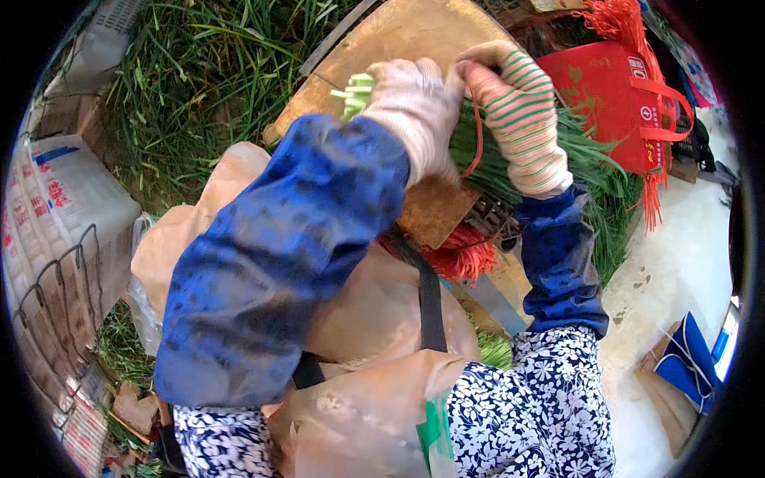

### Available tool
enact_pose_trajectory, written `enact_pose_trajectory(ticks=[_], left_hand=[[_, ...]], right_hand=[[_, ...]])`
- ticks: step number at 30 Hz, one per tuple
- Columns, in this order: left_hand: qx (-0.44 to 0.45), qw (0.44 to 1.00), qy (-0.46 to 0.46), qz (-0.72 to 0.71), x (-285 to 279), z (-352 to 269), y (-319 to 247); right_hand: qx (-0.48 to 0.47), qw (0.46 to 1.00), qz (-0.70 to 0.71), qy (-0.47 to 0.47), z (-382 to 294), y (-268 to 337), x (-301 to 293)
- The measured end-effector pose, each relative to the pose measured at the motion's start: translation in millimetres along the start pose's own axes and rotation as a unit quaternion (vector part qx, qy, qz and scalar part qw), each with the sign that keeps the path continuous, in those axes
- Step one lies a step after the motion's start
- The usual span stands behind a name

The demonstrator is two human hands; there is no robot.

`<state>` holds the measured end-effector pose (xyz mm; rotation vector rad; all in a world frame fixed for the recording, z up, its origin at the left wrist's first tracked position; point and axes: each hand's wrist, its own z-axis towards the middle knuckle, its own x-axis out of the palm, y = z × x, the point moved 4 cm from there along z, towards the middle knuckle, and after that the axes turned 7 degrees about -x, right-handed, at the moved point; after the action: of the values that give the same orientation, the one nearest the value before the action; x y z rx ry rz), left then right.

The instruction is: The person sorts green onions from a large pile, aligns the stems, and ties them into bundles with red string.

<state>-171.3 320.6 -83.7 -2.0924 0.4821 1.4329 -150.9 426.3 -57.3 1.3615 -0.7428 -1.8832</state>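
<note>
My left hand (pixel 412 110), in a pale knitted glove, is wrapped around a bunch of green leafy stalks that look like chives (pixel 357 95). The pale cut ends stick out to the left of my fist, and long leaves (pixel 496 164) trail off to the right. My right hand (pixel 517 113), in a green-and-pink striped glove, pinches a thin red tie strip (pixel 476 140) close to the left fingertips. That strip hangs in a loop in front of the bunch. Both hands are above a worn wooden board (pixel 418 30), and part of the bunch is hidden behind them.
Loose green leaves (pixel 209 77) cover the ground at upper left. A red bag (pixel 603 101) and red strip bundles (pixel 615 24) are at upper right. More red strips (pixel 463 254) hang below the board. A wrapped white stack (pixel 66 203) stands left behind wire bars (pixel 57 269).
</note>
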Motion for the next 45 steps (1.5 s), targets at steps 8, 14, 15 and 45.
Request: enact_pose_trajectory(ticks=[8,14,15,45], left_hand=[[0.030,0.997,0.056,-0.043,-4,15,8],[-0.024,0.989,0.144,-0.034,-5,24,10],[-0.031,0.997,0.072,0.001,-6,12,4],[-0.109,0.959,-0.196,-0.173,6,-31,38]], right_hand=[[0.098,0.988,0.116,-0.034,-44,6,-9],[-0.039,0.996,-0.073,0.032,-3,8,7],[0.033,0.999,-0.001,0.017,-4,1,2],[0.169,0.946,0.261,-0.090,-2,-35,-11]])
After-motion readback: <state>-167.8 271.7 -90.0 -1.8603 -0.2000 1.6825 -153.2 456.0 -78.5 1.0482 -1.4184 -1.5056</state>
